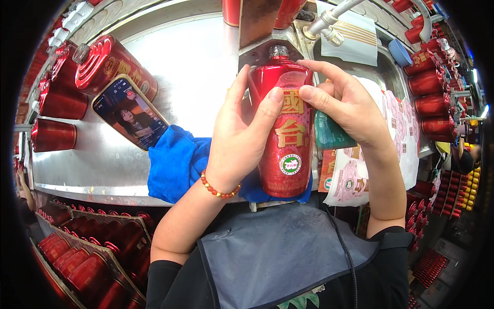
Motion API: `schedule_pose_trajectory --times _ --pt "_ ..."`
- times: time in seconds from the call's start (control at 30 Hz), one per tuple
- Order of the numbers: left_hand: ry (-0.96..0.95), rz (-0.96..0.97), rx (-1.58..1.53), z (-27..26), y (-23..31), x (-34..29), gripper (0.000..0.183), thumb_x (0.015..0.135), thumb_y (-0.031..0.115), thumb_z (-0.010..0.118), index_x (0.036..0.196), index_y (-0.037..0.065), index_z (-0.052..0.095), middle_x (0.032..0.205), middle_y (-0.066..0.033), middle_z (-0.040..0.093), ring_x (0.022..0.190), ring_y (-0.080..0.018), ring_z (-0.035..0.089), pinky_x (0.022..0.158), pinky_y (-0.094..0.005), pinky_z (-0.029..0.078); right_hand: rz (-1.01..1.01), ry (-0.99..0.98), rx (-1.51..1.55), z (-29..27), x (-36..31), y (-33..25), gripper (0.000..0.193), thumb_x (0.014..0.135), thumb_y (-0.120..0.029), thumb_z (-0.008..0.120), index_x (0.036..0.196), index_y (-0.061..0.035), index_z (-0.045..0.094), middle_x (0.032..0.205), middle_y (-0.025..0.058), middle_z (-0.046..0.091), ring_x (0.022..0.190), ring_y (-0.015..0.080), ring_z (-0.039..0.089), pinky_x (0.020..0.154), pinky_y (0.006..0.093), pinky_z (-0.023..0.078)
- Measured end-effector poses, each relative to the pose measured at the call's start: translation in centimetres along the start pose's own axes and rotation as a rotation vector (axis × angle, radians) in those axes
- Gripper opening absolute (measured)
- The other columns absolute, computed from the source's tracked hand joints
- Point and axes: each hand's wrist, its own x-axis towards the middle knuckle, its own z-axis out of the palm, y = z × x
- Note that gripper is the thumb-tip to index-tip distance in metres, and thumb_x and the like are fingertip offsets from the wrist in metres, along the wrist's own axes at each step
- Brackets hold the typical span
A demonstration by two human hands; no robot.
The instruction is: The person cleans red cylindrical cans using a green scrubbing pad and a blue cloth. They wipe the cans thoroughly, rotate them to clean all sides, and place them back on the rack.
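A red bottle with gold characters and a round white-and-green emblem lies on a blue cloth, its clear ridged neck pointing away from me. My left hand grips its left side, thumb on the front near the upper character. On the other side my right hand touches the bottle with thumb and forefinger at the label's top right. A flat green scraper shows under that hand, seemingly held by its curled fingers, which are partly hidden. White sheets of printed decals lie to the right.
A phone showing a video leans against a large red bottle on the metal worktop. A tap hangs over a sink at the far right, near a blue bowl. Crates of red bottles stand at lower left.
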Motion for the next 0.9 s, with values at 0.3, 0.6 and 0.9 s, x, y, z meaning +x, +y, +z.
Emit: schedule_pose_trajectory --times 0.3,0.6,0.9 --pt "-0.011 -0.09 -0.194 -0.1 0.9 -0.1 0.07 0.107 0.027 0.06 0.157 -0.009 0.027 0.142 -0.0165 0.055 0.127 -0.0176 0.056 0.108 -0.0314 0.047 -0.034 0.001 0.02 -0.2 0.2 0.2 0.06 0.097 -0.026 0.076 0.141 0.007 0.053 0.083 0.005 0.074 0.077 0.0041 0.064 0.067 0.0215 0.049" --pt "0.017 -0.061 -0.059 0.2 1.2 0.2 0.075 0.104 0.029 0.067 0.156 -0.009 0.029 0.139 -0.0185 0.057 0.124 -0.0186 0.058 0.103 -0.0313 0.05 -0.078 0.071 -0.108 0.5 0.6 -1.3 0.053 0.096 -0.023 0.076 0.136 0.0048 0.056 0.074 0.0004 0.068 0.068 0.0019 0.057 0.062 0.0205 0.044" --pt "0.013 -0.05 -0.038 0.0 0.7 0.5 0.07 0.102 0.028 0.07 0.151 -0.007 0.036 0.137 -0.0194 0.058 0.123 -0.0197 0.059 0.1 -0.0318 0.052 -0.053 0.041 -0.07 0.3 1.1 -0.7 0.051 0.097 -0.026 0.076 0.134 0.0044 0.059 0.071 -0.0028 0.064 0.068 0.0012 0.054 0.061 0.0203 0.042"
